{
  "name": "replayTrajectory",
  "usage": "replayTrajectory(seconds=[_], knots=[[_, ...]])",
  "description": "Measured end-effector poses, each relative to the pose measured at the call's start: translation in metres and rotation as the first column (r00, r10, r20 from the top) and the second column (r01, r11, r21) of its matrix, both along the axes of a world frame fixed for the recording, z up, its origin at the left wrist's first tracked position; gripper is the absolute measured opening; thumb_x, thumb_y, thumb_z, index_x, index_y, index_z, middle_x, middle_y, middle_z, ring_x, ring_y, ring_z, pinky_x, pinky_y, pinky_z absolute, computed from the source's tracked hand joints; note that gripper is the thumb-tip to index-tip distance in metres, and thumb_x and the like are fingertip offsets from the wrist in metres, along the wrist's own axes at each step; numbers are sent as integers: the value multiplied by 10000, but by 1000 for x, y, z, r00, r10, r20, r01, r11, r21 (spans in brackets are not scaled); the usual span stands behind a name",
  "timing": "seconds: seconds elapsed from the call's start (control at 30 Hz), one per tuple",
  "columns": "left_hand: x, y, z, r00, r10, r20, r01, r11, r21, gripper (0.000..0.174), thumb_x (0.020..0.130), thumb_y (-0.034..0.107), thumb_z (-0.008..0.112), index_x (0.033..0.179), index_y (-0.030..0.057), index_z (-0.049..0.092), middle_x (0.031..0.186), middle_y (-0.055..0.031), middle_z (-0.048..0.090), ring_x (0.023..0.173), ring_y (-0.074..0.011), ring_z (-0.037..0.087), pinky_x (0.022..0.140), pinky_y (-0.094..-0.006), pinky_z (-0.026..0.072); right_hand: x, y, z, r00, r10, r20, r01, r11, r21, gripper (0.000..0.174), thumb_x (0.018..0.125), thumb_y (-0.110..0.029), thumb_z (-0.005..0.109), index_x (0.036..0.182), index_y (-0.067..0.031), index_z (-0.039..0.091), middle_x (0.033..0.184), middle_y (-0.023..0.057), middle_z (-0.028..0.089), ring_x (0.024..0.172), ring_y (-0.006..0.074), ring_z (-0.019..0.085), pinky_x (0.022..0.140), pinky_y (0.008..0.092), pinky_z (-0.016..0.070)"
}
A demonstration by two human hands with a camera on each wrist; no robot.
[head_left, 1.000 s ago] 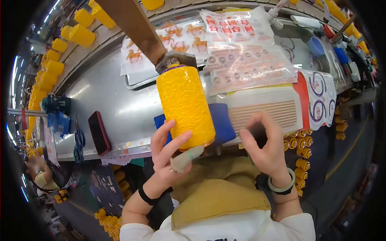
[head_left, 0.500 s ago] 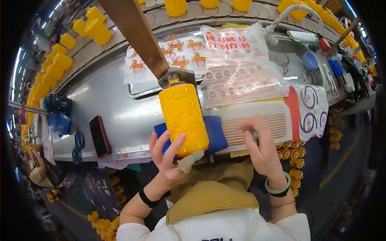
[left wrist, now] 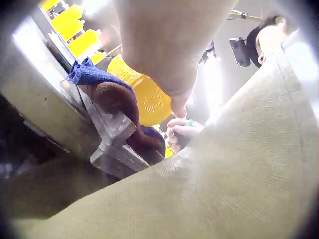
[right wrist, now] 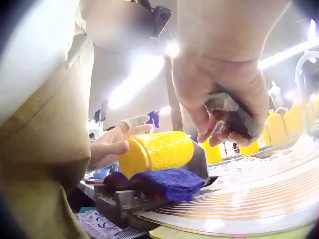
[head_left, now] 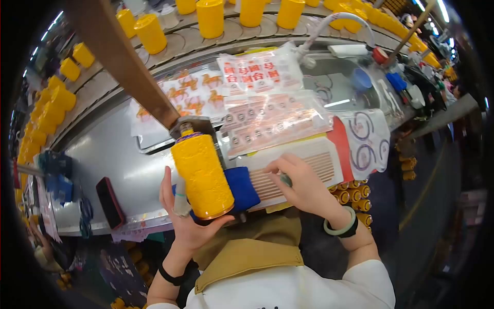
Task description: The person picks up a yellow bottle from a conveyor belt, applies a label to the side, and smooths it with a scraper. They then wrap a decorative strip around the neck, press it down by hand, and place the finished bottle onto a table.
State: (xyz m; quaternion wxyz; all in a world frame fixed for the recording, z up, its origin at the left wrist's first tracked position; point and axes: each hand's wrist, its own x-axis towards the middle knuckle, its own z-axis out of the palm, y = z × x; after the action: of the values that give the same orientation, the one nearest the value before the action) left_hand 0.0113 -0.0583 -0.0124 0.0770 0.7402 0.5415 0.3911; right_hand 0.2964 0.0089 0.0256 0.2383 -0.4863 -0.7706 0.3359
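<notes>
A yellow embossed bottle [head_left: 203, 175] lies tilted on a blue cloth [head_left: 243, 188], its neck against a bracket [head_left: 198, 125] at the foot of a wooden bar. My left hand [head_left: 189, 229] is at the bottle's base, fingers stretched along its left side and thumb out beneath; one finger wears a pale cover. Over a sheet of thin brown strips [head_left: 320, 167], my right hand [head_left: 303, 186] has its fingertips drawn together. In the right wrist view, a dark grey piece [right wrist: 232, 117] sits in that hand's palm, fingers curled round it; its kind I cannot tell.
Printed transfer sheets [head_left: 278, 121] in clear plastic lie behind the strips. A phone [head_left: 110, 202] is at the left of the metal bench. Yellow bottles [head_left: 211, 19] line the conveyor along the back. A sink [head_left: 334, 77] holds a blue cup [head_left: 361, 79].
My left hand has shifted from the bottle's front to its left side, its thumb now below the base. The right fingertips have closed over the strips. The head view has swung rightward.
</notes>
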Motion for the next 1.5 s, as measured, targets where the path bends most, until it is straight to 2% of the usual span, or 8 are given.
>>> replayTrajectory(seconds=[0.3, 0.57, 0.7, 0.87, 1.13, 1.27, 1.37, 1.5], knots=[[4, 7, -11, 996, 92, 5, -91, 992, -82, 1151, 667, 301, 992, 1583, 31, 349, 1618, -232, 317, 1426, -401, 421, 1166, -451, 371, 38, 63, -4, 995, -35, 95, 28, 997, 78, 121, 955, -106, 658, 1032, -15, 675, 989, 179, 665, 932, 389, 640, 865, 460, 514], [2, 10, -1, 997, 71, 4, -71, 994, -78, 1137, 632, 301, 1005, 1561, 51, 398, 1589, -219, 374, 1375, -405, 453, 1132, -473, 402, -49, 181, -35, 951, 248, 184, -282, 941, 188, 185, 928, -158, 684, 1045, -17, 708, 959, 181, 700, 948, 369, 661, 852, 460, 518], [-2, 10, 0, 998, 44, 41, -41, 995, -90, 1090, 644, 261, 989, 1556, 66, 426, 1582, -224, 386, 1381, -427, 446, 1121, -477, 426, -105, 234, -48, 944, 217, 249, -242, 968, 71, 226, 909, -203, 707, 1044, -23, 727, 975, 193, 707, 950, 378, 667, 867, 473, 524], [0, 8, -10, 996, 93, 14, -90, 989, -121, 1124, 633, 279, 1000, 1564, 69, 406, 1561, -220, 407, 1377, -406, 457, 1132, -478, 399, -126, 222, -71, 969, 218, 120, -241, 938, 248, 209, 914, -206, 704, 1030, -37, 742, 1009, 205, 717, 1002, 391, 673, 908, 465, 527], [-3, 10, -15, 997, 62, 49, -57, 995, -85, 1222, 588, 388, 1022, 1548, -4, 376, 1544, -213, 407, 1361, -397, 448, 1135, -476, 382, 29, 175, -42, 954, -47, 296, 39, 999, 34, 216, 897, -229, 739, 959, -22, 751, 916, 182, 727, 874, 371, 690, 787, 433, 536], [0, 10, -10, 996, 84, 35, -80, 990, -116, 1162, 636, 330, 1003, 1575, 68, 371, 1591, -193, 353, 1408, -374, 432, 1153, -452, 385, 123, 156, -29, 889, -265, 372, 265, 963, 52, 237, 909, -219, 726, 1010, -7, 760, 900, 186, 740, 809, 301, 695, 772, 393, 535], [3, 10, -6, 996, 86, 4, -85, 993, -87, 1160, 640, 341, 1000, 1570, 52, 370, 1591, -195, 358, 1402, -375, 436, 1150, -458, 385, 140, 153, -19, 874, -347, 339, 385, 922, -48, 242, 872, -183, 705, 1035, -17, 772, 941, 228, 750, 862, 386, 724, 787, 433, 557], [7, 10, -3, 995, 97, -29, -99, 991, -86, 1163, 639, 343, 1000, 1569, 43, 370, 1580, -200, 375, 1391, -379, 444, 1148, -463, 382, 131, 187, -51, 933, -212, 290, 176, 974, 146, 238, 926, -209, 715, 1059, -18, 767, 952, 170, 749, 810, 309, 682, 767, 405, 536]])
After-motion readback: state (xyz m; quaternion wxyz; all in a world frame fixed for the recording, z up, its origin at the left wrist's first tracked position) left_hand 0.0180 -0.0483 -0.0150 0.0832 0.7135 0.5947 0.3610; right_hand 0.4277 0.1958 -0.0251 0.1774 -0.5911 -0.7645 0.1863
